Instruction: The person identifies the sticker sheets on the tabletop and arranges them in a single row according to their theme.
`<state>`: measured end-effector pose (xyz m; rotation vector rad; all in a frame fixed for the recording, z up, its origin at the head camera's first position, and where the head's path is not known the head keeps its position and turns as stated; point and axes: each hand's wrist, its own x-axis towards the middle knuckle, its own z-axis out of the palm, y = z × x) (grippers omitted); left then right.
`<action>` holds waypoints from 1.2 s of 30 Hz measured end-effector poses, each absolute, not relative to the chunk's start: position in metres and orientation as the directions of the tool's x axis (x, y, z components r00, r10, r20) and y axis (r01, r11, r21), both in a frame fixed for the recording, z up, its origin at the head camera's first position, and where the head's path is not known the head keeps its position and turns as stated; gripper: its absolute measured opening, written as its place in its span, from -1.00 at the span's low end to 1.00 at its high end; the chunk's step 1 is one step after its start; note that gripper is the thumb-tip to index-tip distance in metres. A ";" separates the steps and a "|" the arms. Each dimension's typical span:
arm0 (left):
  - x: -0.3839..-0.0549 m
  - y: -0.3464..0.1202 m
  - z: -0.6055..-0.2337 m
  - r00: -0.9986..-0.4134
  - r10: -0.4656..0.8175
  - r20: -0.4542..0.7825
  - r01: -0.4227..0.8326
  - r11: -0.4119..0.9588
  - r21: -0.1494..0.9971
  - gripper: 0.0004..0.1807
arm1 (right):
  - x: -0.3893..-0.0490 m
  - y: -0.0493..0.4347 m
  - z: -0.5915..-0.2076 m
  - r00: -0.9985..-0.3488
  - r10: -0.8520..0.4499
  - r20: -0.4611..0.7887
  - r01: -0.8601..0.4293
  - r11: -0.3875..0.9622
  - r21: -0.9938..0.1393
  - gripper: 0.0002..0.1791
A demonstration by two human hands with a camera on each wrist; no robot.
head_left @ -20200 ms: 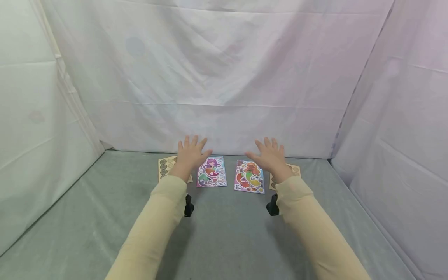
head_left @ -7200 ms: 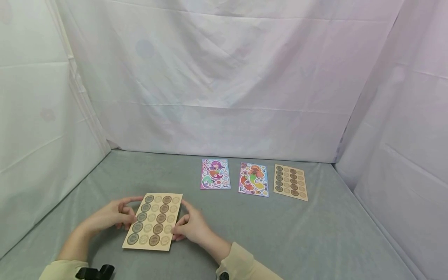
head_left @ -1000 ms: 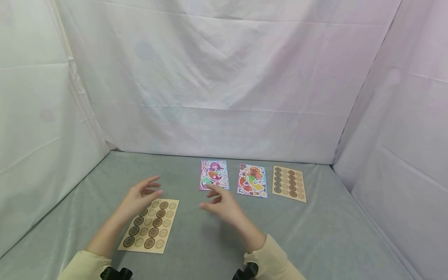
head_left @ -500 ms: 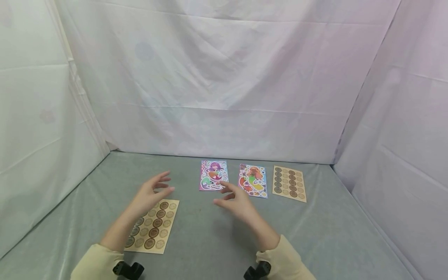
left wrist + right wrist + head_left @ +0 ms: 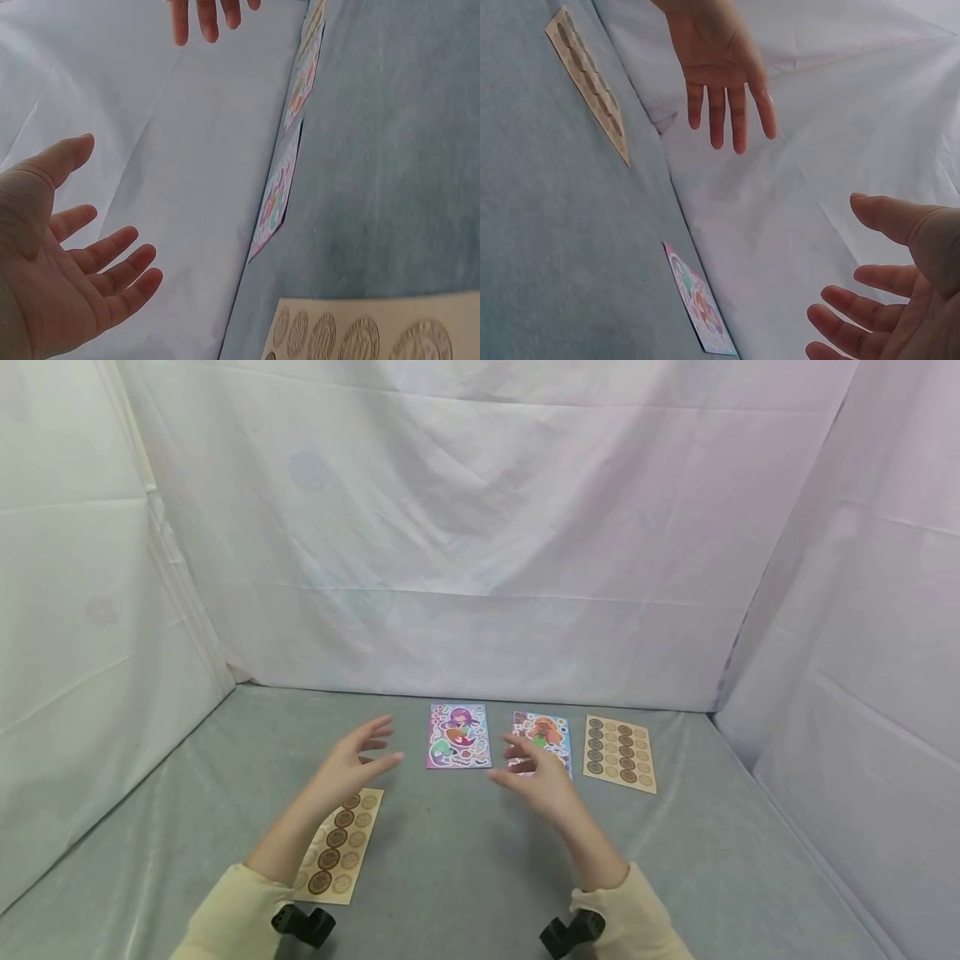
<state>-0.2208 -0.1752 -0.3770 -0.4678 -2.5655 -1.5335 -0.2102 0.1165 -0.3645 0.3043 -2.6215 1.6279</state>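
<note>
Both hands hang over the table with relaxed, spread fingers and hold nothing. My left hand [image 5: 347, 774] is above the far end of a tan sheet of round stickers [image 5: 341, 852], whose left part the forearm hides in the head view. My right hand [image 5: 540, 781] overlaps the lower part of a sticker sheet with a red-haired mermaid [image 5: 551, 731]. Between and beyond the hands lies a sticker sheet with a purple-haired mermaid [image 5: 457, 737]. Fingers of the left hand [image 5: 720, 82] also show in the right wrist view, palm side visible.
A second tan sheet of round stickers [image 5: 621, 754] lies at the right end of the back row. Grey cloth [image 5: 450, 877] covers the table. White curtains [image 5: 465, 527] rise at the back and on both sides. A black wrist mount [image 5: 303, 926] sits at the left sleeve.
Since a second ago both hands have moved to the right over the table, fingers still loose. Earlier, the tan sheet now at the front left was brought there from the back row and let go.
</note>
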 end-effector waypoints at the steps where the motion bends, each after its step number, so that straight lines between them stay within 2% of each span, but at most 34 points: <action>1: -0.221 -0.173 -0.376 -0.946 0.202 0.253 0.318 0.436 0.842 -0.27 | -0.211 0.118 -0.364 -0.979 -0.144 0.142 -0.191 0.428 -0.883 -0.36; 16: -0.229 -0.136 -0.371 -0.942 0.243 0.233 0.316 0.398 0.861 -0.26 | -0.215 0.139 -0.359 -0.977 -0.115 0.182 -0.214 0.429 -0.877 -0.32; 29: -0.238 -0.107 -0.369 -0.920 0.263 0.290 0.367 0.321 0.873 -0.28 | -0.217 0.163 -0.349 -0.988 -0.079 0.136 -0.157 0.494 -0.855 -0.29; 36: -0.242 -0.094 -0.369 -0.910 0.274 0.310 0.388 0.309 0.868 -0.30 | -0.217 0.178 -0.344 -0.992 -0.060 0.109 -0.125 0.486 -0.865 -0.27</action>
